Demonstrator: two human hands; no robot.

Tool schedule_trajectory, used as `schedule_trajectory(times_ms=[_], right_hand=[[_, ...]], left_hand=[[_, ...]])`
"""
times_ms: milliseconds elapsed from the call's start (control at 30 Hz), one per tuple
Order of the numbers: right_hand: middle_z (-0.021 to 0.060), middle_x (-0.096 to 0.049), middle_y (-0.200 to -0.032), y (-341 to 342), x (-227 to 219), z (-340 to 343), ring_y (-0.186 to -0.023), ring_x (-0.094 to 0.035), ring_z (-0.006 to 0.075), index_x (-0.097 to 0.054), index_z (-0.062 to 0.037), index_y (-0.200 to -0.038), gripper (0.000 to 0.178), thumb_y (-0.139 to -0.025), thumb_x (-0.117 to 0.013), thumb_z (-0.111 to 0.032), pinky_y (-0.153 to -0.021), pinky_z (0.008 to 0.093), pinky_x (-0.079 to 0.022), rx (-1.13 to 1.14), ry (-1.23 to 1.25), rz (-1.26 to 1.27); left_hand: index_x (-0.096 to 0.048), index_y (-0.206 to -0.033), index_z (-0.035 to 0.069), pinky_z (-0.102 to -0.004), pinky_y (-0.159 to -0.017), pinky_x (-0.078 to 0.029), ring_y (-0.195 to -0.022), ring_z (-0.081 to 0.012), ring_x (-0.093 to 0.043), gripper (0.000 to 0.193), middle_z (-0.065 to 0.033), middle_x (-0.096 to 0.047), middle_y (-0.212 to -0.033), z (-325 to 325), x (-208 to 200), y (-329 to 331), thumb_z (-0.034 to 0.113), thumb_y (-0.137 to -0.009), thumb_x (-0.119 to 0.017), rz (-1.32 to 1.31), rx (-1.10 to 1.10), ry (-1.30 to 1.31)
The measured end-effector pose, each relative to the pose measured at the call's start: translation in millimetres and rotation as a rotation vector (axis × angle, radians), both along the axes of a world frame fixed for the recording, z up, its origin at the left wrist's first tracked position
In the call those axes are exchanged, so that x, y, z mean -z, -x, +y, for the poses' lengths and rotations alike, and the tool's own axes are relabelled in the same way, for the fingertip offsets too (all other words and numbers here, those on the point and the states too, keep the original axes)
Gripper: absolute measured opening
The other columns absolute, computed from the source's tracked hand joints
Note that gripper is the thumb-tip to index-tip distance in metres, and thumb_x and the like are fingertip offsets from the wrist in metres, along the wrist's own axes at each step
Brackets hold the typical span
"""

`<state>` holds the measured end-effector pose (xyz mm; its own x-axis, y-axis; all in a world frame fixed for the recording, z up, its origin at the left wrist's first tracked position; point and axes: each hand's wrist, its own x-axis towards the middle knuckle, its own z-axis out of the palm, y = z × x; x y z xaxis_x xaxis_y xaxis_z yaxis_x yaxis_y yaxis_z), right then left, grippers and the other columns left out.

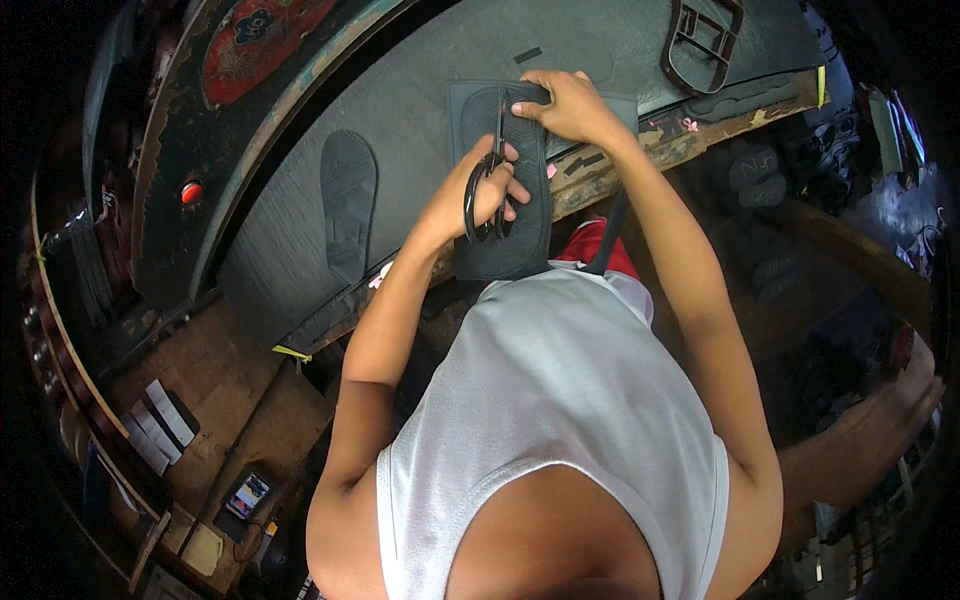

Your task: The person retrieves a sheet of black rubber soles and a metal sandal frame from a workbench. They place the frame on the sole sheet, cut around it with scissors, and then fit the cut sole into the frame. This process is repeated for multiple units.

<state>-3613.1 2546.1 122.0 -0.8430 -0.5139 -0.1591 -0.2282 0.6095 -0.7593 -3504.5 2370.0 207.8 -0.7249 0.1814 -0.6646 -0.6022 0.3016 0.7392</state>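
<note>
My left hand (455,205) is closed round a pair of scissors (470,200) with black looped handles. Their blades point away from me and lie over a dark rubber sheet (525,245) with a ridged sole shape on it. Whether the blades are cutting into the rubber is hard to make out. At the far end of the sheet, my right hand (572,105) pinches its edge between thumb and fingers. The near end reaches my lap. On the work surface to the left lies a dark sole-shaped piece (348,200).
A metal sole-shaped cutting die (703,48) rests at the far right of the bench. A small black scrap (527,55) lies beyond my hands. Left stands a dark machine with a red button (190,190). Another person's arm (870,430) shows at the right.
</note>
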Motion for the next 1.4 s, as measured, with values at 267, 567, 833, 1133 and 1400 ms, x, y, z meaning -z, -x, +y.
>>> schedule_trajectory(times_ms=[267, 567, 833, 1133, 1400], right_hand=[[0.018, -0.074, -0.105, -4, -5, -2, -0.097, -0.069, 0.0325, -0.07, -0.0033, -0.122, 0.052, -0.084, -0.077, -0.037, -0.101, 0.0386, -0.042, 0.046, -0.041, 0.069], [0.0127, -0.073, -0.105, -18, 7, -5, -0.097, -0.067, 0.0295, -0.072, -0.0065, -0.114, 0.043, -0.084, -0.076, -0.037, -0.095, 0.0397, -0.041, 0.094, -0.025, 0.322], [0.0066, -0.074, -0.101, -20, 13, -2, -0.094, -0.067, 0.0269, -0.075, -0.0105, -0.107, 0.033, -0.083, -0.076, -0.033, -0.092, 0.0402, -0.043, 0.1, 0.09, 0.482], [0.0102, -0.074, -0.112, -21, 11, -2, -0.102, -0.066, 0.0283, -0.075, -0.006, -0.11, 0.041, -0.084, -0.077, -0.038, -0.093, 0.0376, -0.043, 0.133, 0.017, 0.364], [0.0178, -0.074, -0.109, 1, -42, -6, -0.101, -0.07, 0.0358, -0.073, -0.0061, -0.117, 0.054, -0.084, -0.076, -0.049, -0.092, 0.0418, -0.052, 0.299, 0.125, 0.112]], left_hand=[[-0.046, -0.123, 0.004, -0.0266, -0.048, -0.046, -0.057, -0.0147, -0.063, 0.023, -0.0153, -0.073, -0.085, -4, 5, -1, 0.012, -0.102, -0.041, 0.024, 0.031, -0.005], [-0.048, -0.128, 0.0, -0.0249, -0.047, -0.047, -0.057, -0.0148, -0.066, 0.031, -0.0183, -0.075, -0.087, -9, -2, 12, 0.018, -0.104, -0.043, -0.068, 0.071, -0.035], [-0.05, -0.131, -0.002, -0.026, -0.046, -0.047, -0.052, -0.013, -0.062, 0.037, -0.0172, -0.074, -0.08, -9, -8, 41, 0.025, -0.105, -0.046, -0.078, 0.164, -0.031], [-0.049, -0.137, -0.002, -0.0259, -0.05, -0.048, -0.055, -0.0122, -0.063, 0.051, -0.0123, -0.069, -0.072, -11, -31, 2, 0.037, -0.105, -0.048, 0.014, 0.068, -0.121], [-0.034, -0.146, -0.003, -0.0289, -0.055, -0.057, -0.063, -0.0178, -0.067, 0.048, -0.0185, -0.071, -0.087, -79, -75, -87, 0.026, -0.109, -0.04, 0.225, -0.426, -0.347]])
